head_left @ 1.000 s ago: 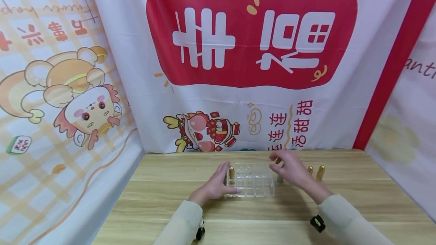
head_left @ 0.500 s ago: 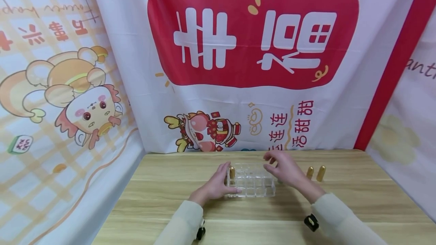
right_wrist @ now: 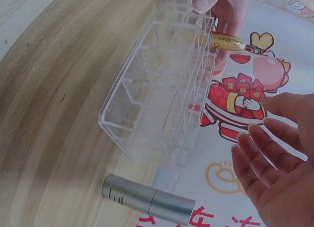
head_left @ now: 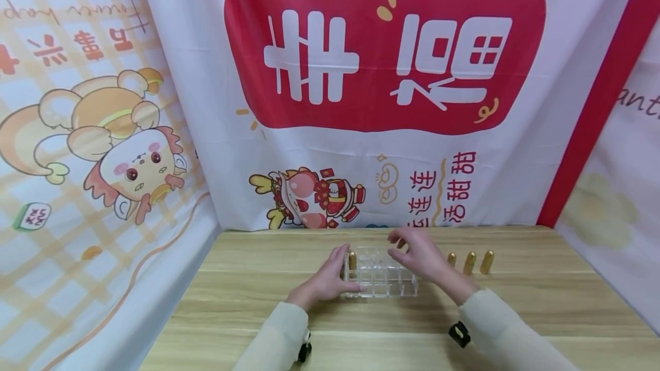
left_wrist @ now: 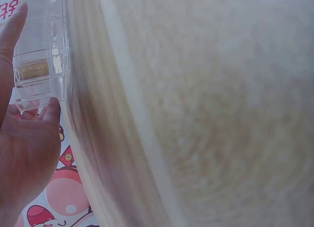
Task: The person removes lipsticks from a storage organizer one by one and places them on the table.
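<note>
My left hand (head_left: 327,280) grips the left end of a clear plastic organizer (head_left: 380,289), thumb in front and fingers behind. A gold tube (head_left: 353,260) with a rounded top stands in a compartment at that end; in the right wrist view this gold tube (right_wrist: 226,41) sticks up past the rim. Over the organizer's right part hovers my right hand (head_left: 419,253), fingers loosely bent. Nothing shows between its fingers (right_wrist: 267,151) in the right wrist view. A silver-grey lipstick tube (right_wrist: 148,199) stands on the table just beyond the organizer's right end, hidden in the head view.
Three gold tubes stand in a row to the right: a near one (head_left: 452,259) partly behind the right arm, a middle one (head_left: 470,263) and a far one (head_left: 487,262). Printed cloth (head_left: 381,147) hangs behind the wooden table (head_left: 247,302).
My right hand has moved left, from beside the silver-grey lipstick tube to above the organizer. Another gold tube has come into view behind it. The left hand keeps its grip.
</note>
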Motion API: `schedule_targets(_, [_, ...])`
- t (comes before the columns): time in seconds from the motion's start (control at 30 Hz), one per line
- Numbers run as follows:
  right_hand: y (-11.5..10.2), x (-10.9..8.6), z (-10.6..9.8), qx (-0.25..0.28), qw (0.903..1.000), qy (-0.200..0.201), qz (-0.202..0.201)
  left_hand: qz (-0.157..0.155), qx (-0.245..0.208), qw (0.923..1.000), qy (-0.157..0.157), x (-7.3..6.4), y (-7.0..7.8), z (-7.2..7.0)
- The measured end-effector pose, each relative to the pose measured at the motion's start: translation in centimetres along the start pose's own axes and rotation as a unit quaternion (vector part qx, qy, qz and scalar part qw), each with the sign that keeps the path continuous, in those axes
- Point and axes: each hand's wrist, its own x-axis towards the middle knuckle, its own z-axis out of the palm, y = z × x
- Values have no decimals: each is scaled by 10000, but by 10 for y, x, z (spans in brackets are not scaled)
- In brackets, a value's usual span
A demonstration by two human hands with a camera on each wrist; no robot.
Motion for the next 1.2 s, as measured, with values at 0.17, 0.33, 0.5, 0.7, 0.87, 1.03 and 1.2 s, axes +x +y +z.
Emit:
schedule_targets(0.17, [-3, 3, 3, -8, 10000, -56, 64, 39, -5, 10000, -11, 0, 0, 0])
schedule_targets(0.33, [-5, 6, 7, -15, 9997, -177, 141, 58, -58, 10000, -2, 1, -1, 0])
schedule_targets(0.5, [-7, 9, 13, 147, 9996, -224, 0, 60, -72, 10000, -16, 0, 0, 0])
schedule_targets(0.7, [-11, 12, 20, 147, 9995, -226, -166, 16, -121, 9999, -25, -1, 2, -1])
schedule_targets(0.87, [-14, 13, 25, 121, 9995, -247, -170, 34, -118, 9999, -30, -2, 3, -1])
schedule_targets(1.03, [-17, 15, 30, 295, 9990, -298, -124, 110, -79, 9999, 4, -2, 2, -1])
schedule_targets(1.2, [-19, 16, 38, 309, 9989, -339, -121, 88, -57, 9999, -4, -3, 1, -1])
